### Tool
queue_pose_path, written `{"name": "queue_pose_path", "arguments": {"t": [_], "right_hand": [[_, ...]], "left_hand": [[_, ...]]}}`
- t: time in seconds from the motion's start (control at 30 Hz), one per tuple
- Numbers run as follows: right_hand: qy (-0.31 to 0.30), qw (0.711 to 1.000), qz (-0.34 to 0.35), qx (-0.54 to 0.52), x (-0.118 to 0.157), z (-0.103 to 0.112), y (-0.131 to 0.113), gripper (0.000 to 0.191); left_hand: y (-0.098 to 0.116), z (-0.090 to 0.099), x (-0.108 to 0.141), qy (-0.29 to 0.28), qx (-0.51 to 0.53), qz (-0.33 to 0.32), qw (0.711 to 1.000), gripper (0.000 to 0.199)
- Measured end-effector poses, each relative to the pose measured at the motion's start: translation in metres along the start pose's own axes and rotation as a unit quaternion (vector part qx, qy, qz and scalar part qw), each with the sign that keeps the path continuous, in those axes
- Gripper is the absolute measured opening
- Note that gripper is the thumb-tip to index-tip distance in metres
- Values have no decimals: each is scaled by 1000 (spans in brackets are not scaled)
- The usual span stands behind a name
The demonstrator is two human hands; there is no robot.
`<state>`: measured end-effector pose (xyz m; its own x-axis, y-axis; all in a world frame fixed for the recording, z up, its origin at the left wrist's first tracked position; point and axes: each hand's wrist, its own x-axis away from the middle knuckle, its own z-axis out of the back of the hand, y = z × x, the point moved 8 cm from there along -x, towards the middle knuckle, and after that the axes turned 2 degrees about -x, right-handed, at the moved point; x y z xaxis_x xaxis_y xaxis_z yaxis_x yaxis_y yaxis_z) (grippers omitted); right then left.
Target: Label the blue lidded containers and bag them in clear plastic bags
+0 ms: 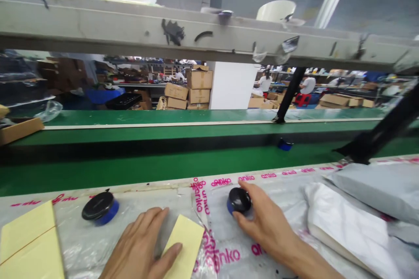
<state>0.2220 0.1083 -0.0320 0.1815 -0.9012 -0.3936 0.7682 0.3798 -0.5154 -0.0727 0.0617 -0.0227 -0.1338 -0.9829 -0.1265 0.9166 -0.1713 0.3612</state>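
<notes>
My right hand (270, 222) has its thumb and index finger closed around the sides of a small round tin-like piece (239, 200) with a glossy black top and blue side. It is on or just above the plastic-covered table; I cannot tell which. My left hand (140, 244) is to the left, back up, its thumb lying over a yellow paper slip (186, 239) that passes between thumb and fingers. Another black-and-blue round piece (100, 208) stands beyond my left fingers. At the lower left lies a banded stack of yellow paper (31, 244).
Past the table's edge runs a green conveyor belt (147, 163) with another blue-black piece (285, 144) on it. A black post (382, 126) rises at right, beneath an overhead beam (124, 22). White packaging (347, 226) lies right. People sit far behind.
</notes>
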Motion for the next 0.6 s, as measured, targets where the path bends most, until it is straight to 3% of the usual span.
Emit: {"name": "queue_pose_path", "arguments": {"t": [0.17,0.27,0.37,0.47,0.6], "right_hand": [[13,1000,1,-11,3,11,3,65],[72,996,43,-3,14,28,-14,56],[93,991,85,-41,24,31,-43,42],[39,990,78,-113,25,13,-66,41],[-80,961,-27,-262,18,-26,-74,39]], "left_hand": [[25,-18,-21,-67,62,-15,996,21],[28,-16,-23,-71,151,3,986,8],[27,-16,-23,-65,287,40,955,13],[28,-25,-23,-94,428,99,893,30],[32,-32,-25,-91,532,156,827,40]]}}
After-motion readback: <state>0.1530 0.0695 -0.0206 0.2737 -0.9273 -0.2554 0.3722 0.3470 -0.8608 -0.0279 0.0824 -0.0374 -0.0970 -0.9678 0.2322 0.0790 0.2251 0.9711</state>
